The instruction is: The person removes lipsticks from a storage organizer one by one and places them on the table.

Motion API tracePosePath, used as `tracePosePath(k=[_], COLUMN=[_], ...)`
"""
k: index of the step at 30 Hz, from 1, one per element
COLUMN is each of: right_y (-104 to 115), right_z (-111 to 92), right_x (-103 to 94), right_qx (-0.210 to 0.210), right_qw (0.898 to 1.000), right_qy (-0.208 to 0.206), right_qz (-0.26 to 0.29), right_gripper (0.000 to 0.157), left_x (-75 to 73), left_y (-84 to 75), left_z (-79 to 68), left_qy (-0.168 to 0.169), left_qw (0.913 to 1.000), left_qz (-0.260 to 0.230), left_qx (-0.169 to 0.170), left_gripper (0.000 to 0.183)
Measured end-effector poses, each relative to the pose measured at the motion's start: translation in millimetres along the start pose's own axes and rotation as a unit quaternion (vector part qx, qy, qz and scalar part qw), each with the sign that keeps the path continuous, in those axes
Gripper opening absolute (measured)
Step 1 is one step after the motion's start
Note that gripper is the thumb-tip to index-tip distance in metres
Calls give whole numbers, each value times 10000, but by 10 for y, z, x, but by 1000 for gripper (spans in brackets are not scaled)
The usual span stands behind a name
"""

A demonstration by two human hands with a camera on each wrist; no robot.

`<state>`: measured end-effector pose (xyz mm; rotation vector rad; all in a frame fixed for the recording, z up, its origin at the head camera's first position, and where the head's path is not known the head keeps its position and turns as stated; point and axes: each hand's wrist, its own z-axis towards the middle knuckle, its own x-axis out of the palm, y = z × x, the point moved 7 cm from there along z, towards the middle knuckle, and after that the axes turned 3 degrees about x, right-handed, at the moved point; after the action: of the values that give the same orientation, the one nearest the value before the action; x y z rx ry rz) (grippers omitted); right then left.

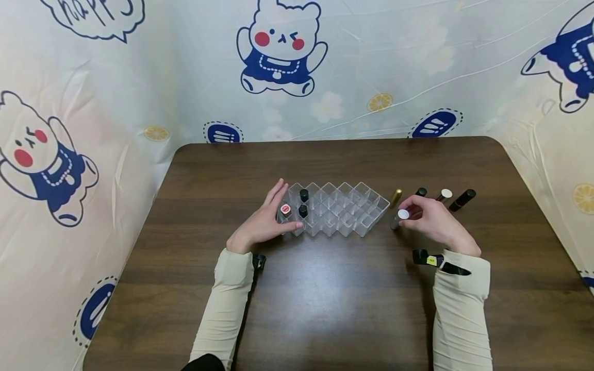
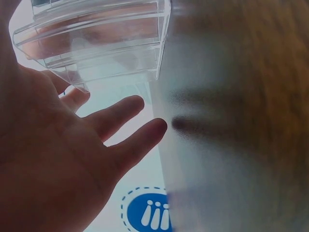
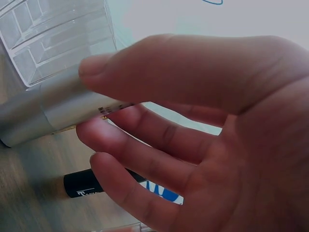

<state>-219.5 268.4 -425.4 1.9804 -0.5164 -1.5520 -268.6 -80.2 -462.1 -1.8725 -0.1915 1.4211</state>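
Note:
A clear plastic lipstick holder [image 1: 343, 211] with slanted compartments stands mid-table. In its left end sit two black-topped tubes [image 1: 303, 195] and a red-and-white-topped tube [image 1: 285, 209]. My left hand [image 1: 264, 221] rests against that end, thumb along the front and fingers extended behind. Right of the holder, my right hand [image 1: 433, 219] pinches a silver lipstick tube [image 3: 63, 104] with a white top [image 1: 403, 214] between thumb and fingers. The tube looks upright and slightly tilted, its lower end near the table; whether it touches cannot be told.
Near my right hand stand a gold tube [image 1: 396, 197], a black-capped tube [image 1: 421, 192], a white-capped tube [image 1: 444, 195] and a black tube [image 1: 462, 200]. The brown wooden table [image 1: 325, 309] meets a printed cloth [image 1: 185, 67] at the back and sides.

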Motion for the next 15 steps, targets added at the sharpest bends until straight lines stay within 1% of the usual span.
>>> tracePosePath(k=[6,15], right_y=[-7,-14], right_z=[1,7], right_x=[9,6], right_qx=[32,98], right_qw=[10000,9999], right_qy=[54,22], right_qz=[6,-7], right_gripper=[27,28], left_x=[0,-3], left_y=[-6,-3], left_z=[1,6], left_qy=[-12,-4], left_qw=[10000,10000], left_qz=[-16,4], left_qx=[45,63], left_gripper=[100,100])
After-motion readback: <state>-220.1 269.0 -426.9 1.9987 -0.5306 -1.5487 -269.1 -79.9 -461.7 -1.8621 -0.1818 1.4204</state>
